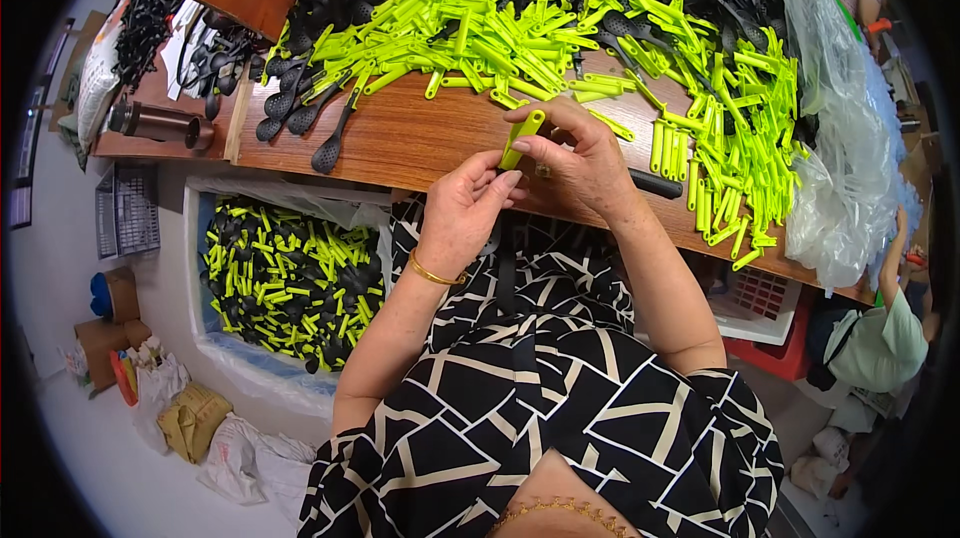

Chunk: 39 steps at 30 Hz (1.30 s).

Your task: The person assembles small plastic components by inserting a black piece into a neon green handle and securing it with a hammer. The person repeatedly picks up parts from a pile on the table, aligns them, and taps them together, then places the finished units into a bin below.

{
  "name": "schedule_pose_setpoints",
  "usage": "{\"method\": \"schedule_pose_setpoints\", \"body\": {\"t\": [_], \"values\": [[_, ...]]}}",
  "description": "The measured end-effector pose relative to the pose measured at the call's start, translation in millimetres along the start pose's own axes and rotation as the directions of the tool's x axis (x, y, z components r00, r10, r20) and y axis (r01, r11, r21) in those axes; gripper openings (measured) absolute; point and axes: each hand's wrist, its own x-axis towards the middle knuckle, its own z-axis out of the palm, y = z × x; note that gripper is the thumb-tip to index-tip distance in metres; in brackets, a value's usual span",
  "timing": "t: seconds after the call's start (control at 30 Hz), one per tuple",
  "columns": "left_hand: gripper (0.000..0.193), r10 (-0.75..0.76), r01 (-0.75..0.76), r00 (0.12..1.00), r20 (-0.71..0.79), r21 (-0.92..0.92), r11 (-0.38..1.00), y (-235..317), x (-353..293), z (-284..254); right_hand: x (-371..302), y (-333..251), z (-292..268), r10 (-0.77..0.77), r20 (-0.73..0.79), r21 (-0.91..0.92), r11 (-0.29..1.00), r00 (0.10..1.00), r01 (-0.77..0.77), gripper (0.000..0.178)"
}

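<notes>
Left fingers (487, 164) and right fingers (562, 116) together pinch a lime-green handle (524, 132), tilted between them; beyond the fingers, similar handles (510, 38) heap on the bench (420, 128), with black spoons (329, 153) leftward.

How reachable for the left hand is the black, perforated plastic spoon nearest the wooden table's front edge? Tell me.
Probably yes: bare brown wooden tabletop lies between the left hand and that black spoon, though the hand may first need to release the lime-green plastic handle.
</notes>
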Motion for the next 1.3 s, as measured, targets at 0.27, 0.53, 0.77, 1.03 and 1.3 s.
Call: {"method": "schedule_pose_setpoints", "body": {"t": [0.27,0.53,0.77,1.03,1.3], "values": [[0.022,0.049,-0.049,0.998,-0.033,0.014,0.999,-12.4,-4.9,-1.5,-5.3,8.1,12.1,-0.014,-0.031,-0.029,0.999,0.999,0.013,0.044],[0.017,0.267,-0.231,0.958,-0.101,0.274,0.933,-11.2,-15.6,8.4,-24.7,6.4,25.6,0.324,0.188,0.614,0.698,0.927,-0.368,0.029],[0.016,0.324,-0.274,0.944,-0.058,0.405,0.872,-5.8,-28.4,-7.4,-27.3,16.9,38.9,0.215,0.279,0.692,0.631,0.936,-0.352,0.021],[0.02,0.426,0.022,0.77,-0.475,0.687,0.726,-108.5,-100.6,-155.7,-23.4,20.9,-42.9,0.1,-0.211,-0.015,0.994,0.972,-0.106,0.023],[0.025,-0.114,0.677,0.726,-0.678,0.675,0.293,-301.1,-191.8,-248.9,-13.9,69.7,-73.5,-0.271,-0.143,-0.671,0.734,0.952,0.108,0.011]]}}
